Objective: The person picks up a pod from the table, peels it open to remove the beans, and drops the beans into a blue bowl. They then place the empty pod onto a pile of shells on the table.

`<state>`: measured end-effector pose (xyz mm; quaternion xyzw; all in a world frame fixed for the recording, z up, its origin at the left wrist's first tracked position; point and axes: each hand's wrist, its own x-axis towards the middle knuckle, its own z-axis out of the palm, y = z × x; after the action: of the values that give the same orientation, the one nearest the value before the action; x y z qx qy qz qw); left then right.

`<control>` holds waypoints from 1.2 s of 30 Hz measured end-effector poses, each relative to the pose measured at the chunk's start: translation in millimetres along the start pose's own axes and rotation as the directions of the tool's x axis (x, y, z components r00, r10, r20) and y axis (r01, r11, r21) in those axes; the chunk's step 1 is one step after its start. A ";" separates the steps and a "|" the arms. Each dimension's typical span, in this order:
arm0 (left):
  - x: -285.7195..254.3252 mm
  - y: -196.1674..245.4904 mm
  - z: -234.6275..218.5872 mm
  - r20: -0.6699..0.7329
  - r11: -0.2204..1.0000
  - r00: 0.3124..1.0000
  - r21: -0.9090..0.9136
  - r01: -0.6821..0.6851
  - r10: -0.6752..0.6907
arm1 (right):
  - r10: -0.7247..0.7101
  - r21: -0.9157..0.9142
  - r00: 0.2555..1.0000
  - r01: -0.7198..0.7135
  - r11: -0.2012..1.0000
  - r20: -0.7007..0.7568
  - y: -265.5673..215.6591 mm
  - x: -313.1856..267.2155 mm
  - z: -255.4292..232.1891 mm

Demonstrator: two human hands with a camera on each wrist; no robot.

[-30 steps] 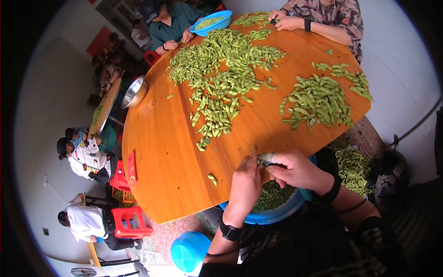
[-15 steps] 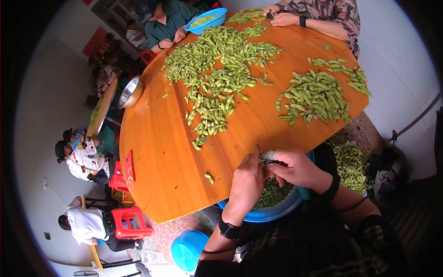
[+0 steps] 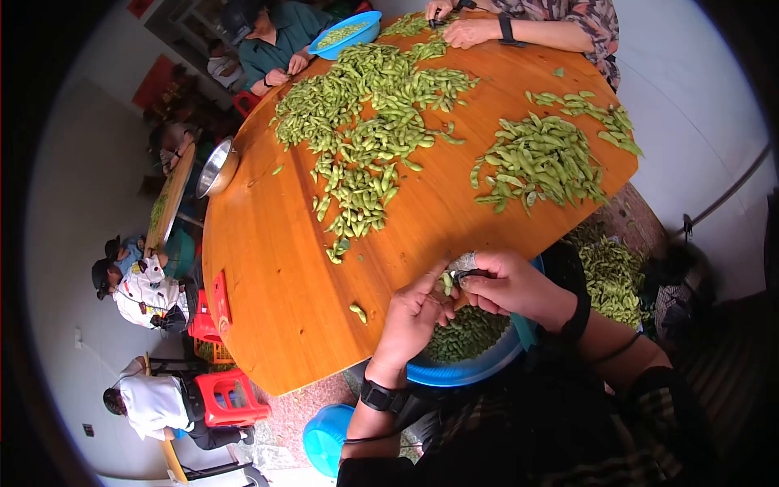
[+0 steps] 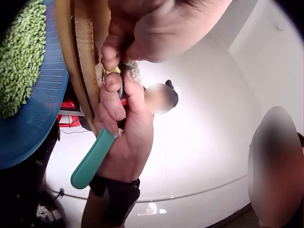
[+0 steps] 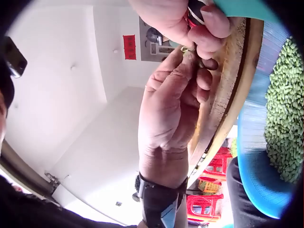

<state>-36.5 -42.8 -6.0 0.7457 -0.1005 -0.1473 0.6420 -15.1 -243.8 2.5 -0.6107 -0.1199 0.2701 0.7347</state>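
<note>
At the near table edge in the head view, the left hand (image 3: pixel 411 321) pinches a green pod (image 3: pixel 447 282). Close against it, the right hand (image 3: pixel 519 286) has its fingers curled round a tool with a teal handle (image 4: pixel 94 159), which sticks out below the palm in the left wrist view. A pale wrap covers one right-hand digit. The fingertips of both hands meet at the pod in the right wrist view, where the left hand (image 5: pixel 168 102) is seen from its back. Below them is a blue basin (image 3: pixel 471 372) holding shelled green beans (image 5: pixel 285 111).
Pods lie in a large pile (image 3: pixel 357 122) and a smaller pile (image 3: pixel 544 160) on the wooden table (image 3: pixel 268 284). One loose pod (image 3: pixel 358 313) is near the edge. A metal bowl (image 3: pixel 217 168) and another blue basin (image 3: pixel 345 36) stand farther off. Two people sit across; more pods are on the floor.
The left hand has turned and shifted slightly left, its fingers now more bent, and a pale green pod shows between the hands. The head view has shifted, moving the table and piles leftward.
</note>
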 end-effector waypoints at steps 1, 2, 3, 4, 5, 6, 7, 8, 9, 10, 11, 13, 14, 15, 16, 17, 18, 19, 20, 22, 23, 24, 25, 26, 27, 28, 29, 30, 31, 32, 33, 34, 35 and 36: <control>0.4 0.2 0.5 0.003 1.000 1.000 0.000 0.000 0.000 | 0.051 0.032 0.998 -0.052 0.998 0.025 -3.3 -1.4 -1.4; 0.7 2.4 1.1 0.007 0.997 1.000 -0.076 0.021 -0.021 | 0.052 0.034 0.998 -0.052 0.998 0.022 -4.9 -2.6 -1.5; 1.8 4.1 1.1 0.011 0.988 0.999 -0.151 0.040 -0.039 | 0.064 0.023 0.998 -0.064 0.998 0.020 -6.7 -2.8 -1.7; 2.5 3.7 1.2 0.011 0.988 0.999 -0.150 0.039 -0.038 | 0.076 0.012 0.997 -0.077 0.997 0.019 -7.9 -3.0 -1.3; 3.2 2.7 1.6 0.018 0.932 0.996 -0.351 0.087 -0.086 | 0.076 0.010 0.997 -0.076 0.997 0.020 -8.6 -2.9 -0.1; 4.3 2.3 2.3 0.032 0.834 0.991 -0.537 0.127 -0.130 | 0.033 -0.013 0.999 -0.033 0.999 -0.026 -9.4 -2.1 1.6; 4.6 5.2 5.5 0.028 0.835 0.992 -0.537 0.122 -0.127 | -0.012 -0.037 0.997 0.009 0.999 -0.070 -9.9 -1.2 3.5; 4.8 9.9 11.5 -0.048 0.923 0.995 -0.379 0.064 -0.089 | -0.014 -0.038 0.998 0.011 0.999 -0.066 -9.4 -0.2 5.5; 4.5 11.6 17.0 -0.116 0.978 0.992 -0.206 0.017 -0.042 | -0.078 -0.073 0.993 0.072 0.995 -0.085 -7.3 0.0 8.4; 6.7 3.9 19.1 -0.167 0.990 0.986 -0.142 -0.022 -0.002 | -0.142 -0.109 0.985 0.131 0.985 -0.100 -4.9 -0.1 10.8; 6.6 2.1 21.6 -0.175 0.989 0.984 -0.144 -0.023 -0.003 | -0.140 -0.110 0.986 0.129 0.985 -0.092 -1.3 0.0 11.5; 7.0 0.4 24.8 -0.236 0.987 0.967 -0.106 -0.123 0.095 | -0.121 -0.069 0.984 0.112 0.991 -0.127 4.6 0.6 10.9; 6.6 -0.6 25.7 -0.242 0.986 0.966 -0.107 -0.124 0.095 | -0.119 -0.071 0.986 0.111 0.991 -0.121 3.3 -0.4 11.4; 6.1 -1.7 26.2 -0.246 0.984 0.965 -0.124 -0.127 0.093 | -0.097 -0.043 0.988 0.092 0.995 -0.119 0.9 -1.9 12.1; 5.9 -2.3 26.7 -0.246 0.982 0.965 -0.139 -0.129 0.092 | -0.075 -0.013 0.990 0.074 0.997 -0.120 -0.1 -2.8 12.7; 5.8 -1.7 27.8 -0.250 0.982 0.964 -0.139 -0.129 0.091 | -0.074 -0.014 0.990 0.073 0.997 -0.116 0.9 -3.7 14.0; 5.4 -0.4 29.1 -0.233 0.969 0.972 -0.233 -0.081 0.025 | -0.099 -0.067 0.985 0.090 0.994 -0.140 2.8 -5.3 16.4; 4.9 0.2 29.6 -0.212 0.945 0.977 -0.325 -0.035 -0.037 | -0.126 -0.122 0.979 0.108 0.987 -0.159 4.2 -6.2 18.3; 3.8 -1.2 28.4 -0.220 0.945 0.975 -0.325 -0.037 -0.037 | -0.126 -0.123 0.981 0.107 0.987 -0.151 5.6 -6.6 19.7; -0.1 -5.2 24.2 -0.133 0.880 0.977 -0.467 0.085 -0.165 | -0.244 -0.126 0.938 0.219 0.968 -0.247 8.3 -6.2 21.4; -5.4 -5.3 24.8 -0.150 0.881 0.975 -0.466 0.079 -0.166 | -0.189 -0.110 0.941 0.164 0.980 -0.281 3.9 -7.1 14.6; -13.5 -5.0 28.2 -0.170 0.978 0.984 -0.207 0.024 -0.060 | -0.143 -0.083 0.927 0.121 0.989 -0.348 -3.0 -7.7 6.3; -20.1 -3.5 31.3 -0.161 0.997 0.986 0.068 -0.031 0.042 | -0.153 -0.025 0.899 0.157 0.987 -0.410 -1.7 -3.6 -7.8; -23.7 -0.1 33.8 -0.118 0.966 0.978 0.214 -0.146 0.174 | -0.215 -0.135 0.863 0.172 0.976 -0.457 0.7 0.7 -27.5; -28.6 11.2 35.3 -0.134 0.966 0.976 0.219 -0.140 0.172 | -0.249 -0.223 0.815 0.151 0.963 -0.523 -3.8 4.6 -42.0; -32.5 26.2 37.9 -0.111 0.905 0.953 0.360 -0.226 0.282 | -0.310 -0.301 0.776 0.163 0.940 -0.550 -1.0 6.9 -60.3; -34.5 34.0 38.2 -0.069 0.817 0.920 0.490 -0.305 0.385 | -0.370 -0.381 0.739 0.165 0.910 -0.563 -1.2 7.3 -73.1; -38.8 35.1 31.2 -0.166 0.771 0.904 0.595 -0.227 0.394 | -0.329 -0.349 0.756 0.142 0.927 -0.566 0.0 2.8 -85.4; -42.8 32.3 22.2 -0.319 0.707 0.850 0.702 -0.086 0.420 | -0.288 -0.317 0.771 0.118 0.941 -0.568 -1.6 0.1 -92.1; -44.1 20.2 8.8 -0.451 0.625 0.766 0.776 0.084 0.458 | -0.290 -0.316 0.775 0.122 0.941 -0.562 -3.7 -1.3 -91.8; -44.2 26.1 -0.3 -0.651 0.632 0.704 0.679 0.374 0.284 | -0.257 -0.291 0.771 0.096 0.952 -0.583 -5.0 -4.8 -90.2; -44.6 13.0 -15.1 -0.705 0.522 0.634 0.688 0.504 0.318 | -0.224 -0.266 0.764 0.071 0.961 -0.605 -5.0 -6.5 -89.1; -44.0 8.3 -23.7 -0.731 0.469 0.598 0.677 0.568 0.329 | -0.224 -0.264 0.765 0.074 0.962 -0.604 -2.3 -5.6 -88.5; -42.9 -4.1 -33.0 -0.719 0.439 0.616 0.690 0.575 0.322 | -0.256 -0.294 0.766 0.091 0.952 -0.590 1.7 -4.1 -88.0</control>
<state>-65.3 3.0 -1.8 0.9529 0.1897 0.2095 0.1104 25.6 -319.1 -18.3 -0.7382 0.0399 -0.0331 0.6726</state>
